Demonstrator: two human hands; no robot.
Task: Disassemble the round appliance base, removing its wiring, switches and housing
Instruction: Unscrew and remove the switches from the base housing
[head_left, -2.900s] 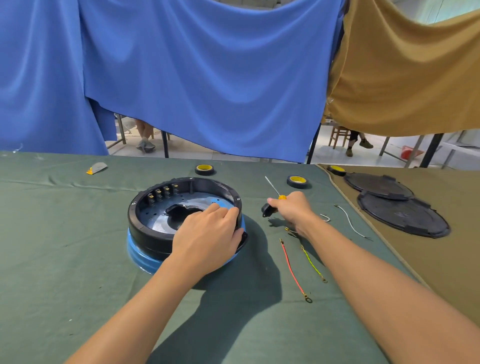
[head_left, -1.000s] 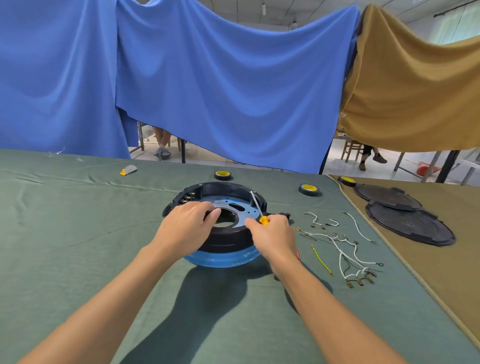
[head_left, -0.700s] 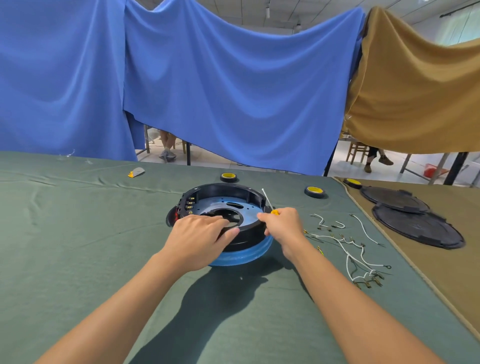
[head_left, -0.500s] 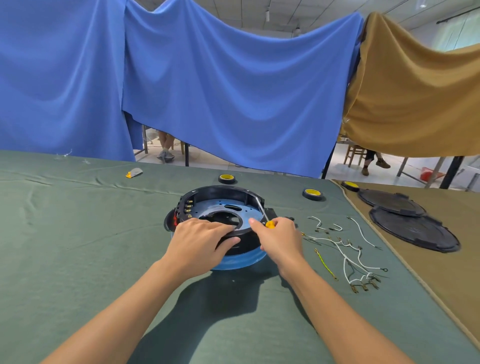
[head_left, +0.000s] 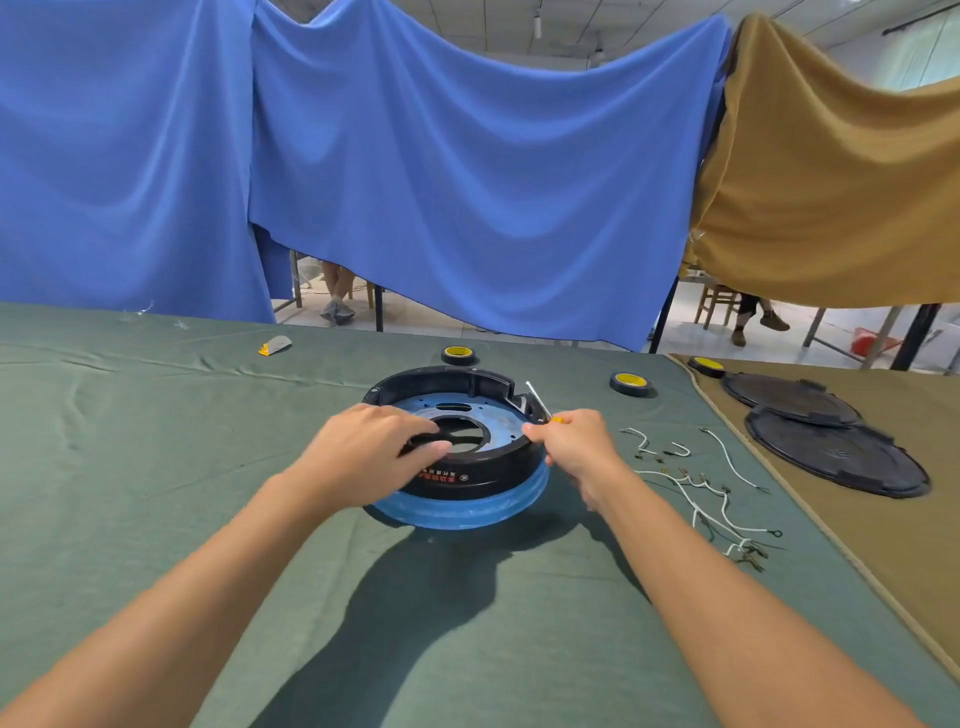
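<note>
Green cloth (head_left: 156, 493) is covering the worktable, and the round appliance base (head_left: 467, 483) is sitting near its middle between two hands
Left hand (head_left: 363, 452) is lying across the base's near-left rim, fingers stretched almost straight and pressing down toward the central opening, hiding that stretch of the rim; the base is showing a black housing ring stacked on a wider blue lower band, with a blue-grey inner plate pierced by a round hole, and the red and white print on its side wall is coming out too small to read; right hand (head_left: 576, 447) is curling tightly round a screwdriver (head_left: 540, 402) at the right rim, covering nearly all of the yellow handle while the thin shaft is pointing up and away; loose wires (head_left: 717, 499) are lying just beyond
</note>
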